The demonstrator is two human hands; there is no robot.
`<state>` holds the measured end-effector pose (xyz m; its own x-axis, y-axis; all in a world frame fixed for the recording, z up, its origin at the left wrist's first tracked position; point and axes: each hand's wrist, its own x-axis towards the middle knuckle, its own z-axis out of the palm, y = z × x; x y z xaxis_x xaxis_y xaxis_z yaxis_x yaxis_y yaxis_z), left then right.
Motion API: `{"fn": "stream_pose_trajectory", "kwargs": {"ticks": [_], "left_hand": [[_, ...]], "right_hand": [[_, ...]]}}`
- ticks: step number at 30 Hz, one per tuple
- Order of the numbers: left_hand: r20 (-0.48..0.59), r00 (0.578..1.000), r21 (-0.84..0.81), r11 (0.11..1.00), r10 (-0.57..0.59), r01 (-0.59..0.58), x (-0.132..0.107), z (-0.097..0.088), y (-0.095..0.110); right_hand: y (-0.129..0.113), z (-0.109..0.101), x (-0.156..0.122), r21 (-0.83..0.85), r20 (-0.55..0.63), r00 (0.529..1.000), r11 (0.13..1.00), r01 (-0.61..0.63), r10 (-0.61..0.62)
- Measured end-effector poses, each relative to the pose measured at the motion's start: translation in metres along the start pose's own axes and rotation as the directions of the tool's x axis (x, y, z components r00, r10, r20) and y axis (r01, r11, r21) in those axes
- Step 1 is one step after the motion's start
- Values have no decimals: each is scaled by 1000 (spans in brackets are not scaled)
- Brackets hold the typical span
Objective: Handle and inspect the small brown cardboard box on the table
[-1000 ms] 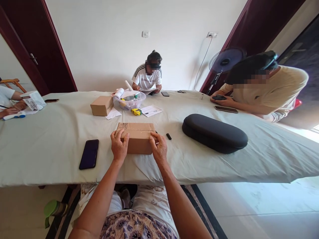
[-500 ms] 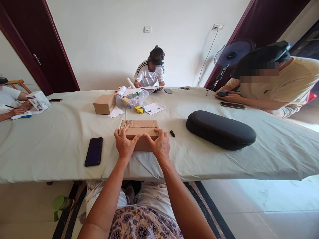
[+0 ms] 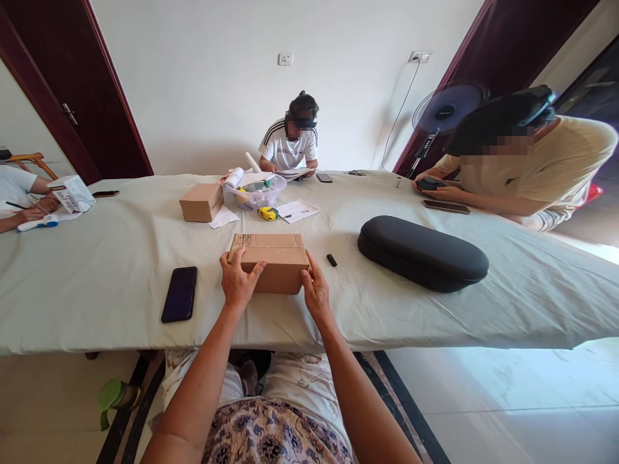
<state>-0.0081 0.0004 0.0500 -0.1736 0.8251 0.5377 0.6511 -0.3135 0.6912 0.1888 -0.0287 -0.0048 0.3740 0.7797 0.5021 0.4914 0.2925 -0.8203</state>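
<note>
A brown cardboard box (image 3: 278, 270) with dark scribble-like marks on its top sits on the cloth-covered table in front of me. My left hand (image 3: 239, 277) grips its left end, the thumb lying across the front face and the fingers over the top and side. At the right end, my right hand (image 3: 316, 283) holds the box, fingers along the side and thumb at the front corner. Just right of the box lies a small black stick-like object (image 3: 331, 260). To the left is a dark phone (image 3: 179, 294).
A long black case (image 3: 423, 253) lies to the right. Farther back are a second cardboard box (image 3: 202, 202), a filled plastic basket (image 3: 256, 198) and a yellow tape measure (image 3: 267, 213). Other people sit across (image 3: 290, 145), at right (image 3: 522, 167) and at left (image 3: 24, 193).
My right hand has moved from the top front edge of the box to its right end, and its thumb has left the middle. The left hand stays at the left end.
</note>
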Motion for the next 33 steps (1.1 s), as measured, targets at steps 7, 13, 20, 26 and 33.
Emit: {"fn": "stream_pose_trajectory", "kwargs": {"ticks": [7, 13, 20, 26, 33], "left_hand": [[-3, 999, 21, 998, 54, -53, 1, 0, -6], [11, 999, 9, 999, 35, -35, 0, -2, -9], [-4, 996, 21, 996, 84, -84, 1, -4, -11], [15, 993, 37, 992, 118, -119, 3, -5, -14], [27, 991, 18, 991, 133, -133, 3, -8, -16]], "right_hand": [[17, -5, -20, -63, 122, 989, 995, -77, 85], [12, -5, -21, -90, 114, 987, 990, -107, 117], [13, -2, -21, -106, 136, 984, 989, -104, 118], [14, 1, -23, -144, 150, 980, 984, -108, 130], [14, -3, -29, -136, 167, 977, 985, -108, 130]]}}
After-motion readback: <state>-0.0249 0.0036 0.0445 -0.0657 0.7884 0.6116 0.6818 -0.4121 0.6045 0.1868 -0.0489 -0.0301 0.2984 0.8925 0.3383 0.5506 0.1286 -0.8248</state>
